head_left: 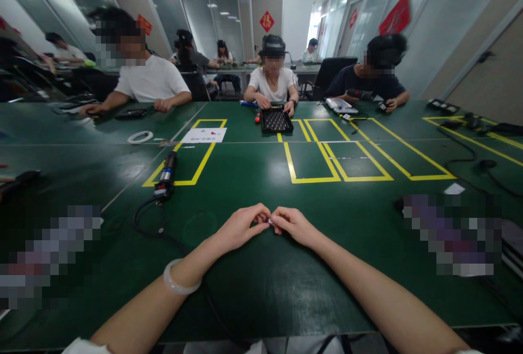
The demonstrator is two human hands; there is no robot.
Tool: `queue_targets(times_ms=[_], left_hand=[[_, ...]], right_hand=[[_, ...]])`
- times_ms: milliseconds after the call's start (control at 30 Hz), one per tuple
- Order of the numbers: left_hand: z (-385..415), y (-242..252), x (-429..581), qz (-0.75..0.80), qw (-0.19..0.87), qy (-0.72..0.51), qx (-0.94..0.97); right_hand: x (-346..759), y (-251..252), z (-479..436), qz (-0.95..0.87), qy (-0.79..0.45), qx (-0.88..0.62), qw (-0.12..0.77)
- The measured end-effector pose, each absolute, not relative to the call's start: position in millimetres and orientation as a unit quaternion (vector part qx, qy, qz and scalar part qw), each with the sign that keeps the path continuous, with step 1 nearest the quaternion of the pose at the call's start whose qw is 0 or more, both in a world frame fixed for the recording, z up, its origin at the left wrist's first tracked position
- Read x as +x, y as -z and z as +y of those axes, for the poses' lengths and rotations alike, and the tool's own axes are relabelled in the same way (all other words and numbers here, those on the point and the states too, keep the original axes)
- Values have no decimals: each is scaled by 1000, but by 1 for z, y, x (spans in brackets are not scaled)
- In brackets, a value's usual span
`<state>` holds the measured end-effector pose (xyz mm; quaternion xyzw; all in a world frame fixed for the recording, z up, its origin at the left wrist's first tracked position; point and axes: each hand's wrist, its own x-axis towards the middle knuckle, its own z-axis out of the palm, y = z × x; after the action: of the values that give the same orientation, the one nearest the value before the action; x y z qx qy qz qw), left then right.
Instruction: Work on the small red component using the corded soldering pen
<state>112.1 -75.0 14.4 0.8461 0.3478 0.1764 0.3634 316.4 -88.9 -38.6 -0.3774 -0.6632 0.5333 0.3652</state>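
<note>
Both of my hands meet over the near middle of the green table (261, 294). My left hand (247, 226), with a pale bangle (180, 283) on its wrist, has its fingers curled and thumb pressed inward. Facing it, my right hand (292, 224) is also closed in a pinch. A tiny whitish piece (270, 221) shows between the fingertips of the two hands. It is too small to name, and the fingers partly hide it. Left of my hands lies a black and silver electric screwdriver (165, 171) with a cable.
Yellow tape (316, 181) marks rectangles on the table. A printed sheet (204, 135) and a white ring-shaped coil (140, 137) lie farther left. Across the table, a person (274, 79) works at a black tray (277, 121); others sit on either side. Blurred flat objects lie at far left and right.
</note>
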Motion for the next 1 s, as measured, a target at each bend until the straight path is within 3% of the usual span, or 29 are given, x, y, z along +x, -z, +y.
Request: queue_targets(times_ms=[367,567,667,833,1000], left_hand=[[-62,-11,102,359,317,-195,856],[-8,-5,27,551,17,-261,793],[14,3,-31,677,-110,-230,690],[28,11,-103,807,-15,-82,585],[35,12,-120,805,44,-77,586]], right_hand=[[317,44,-89,-658,-515,-375,403],[318,42,-87,-656,-512,-389,395],[318,42,-88,-665,-506,-389,387],[318,42,-88,-673,-503,-390,377],[318,43,-88,-674,-503,-391,373]])
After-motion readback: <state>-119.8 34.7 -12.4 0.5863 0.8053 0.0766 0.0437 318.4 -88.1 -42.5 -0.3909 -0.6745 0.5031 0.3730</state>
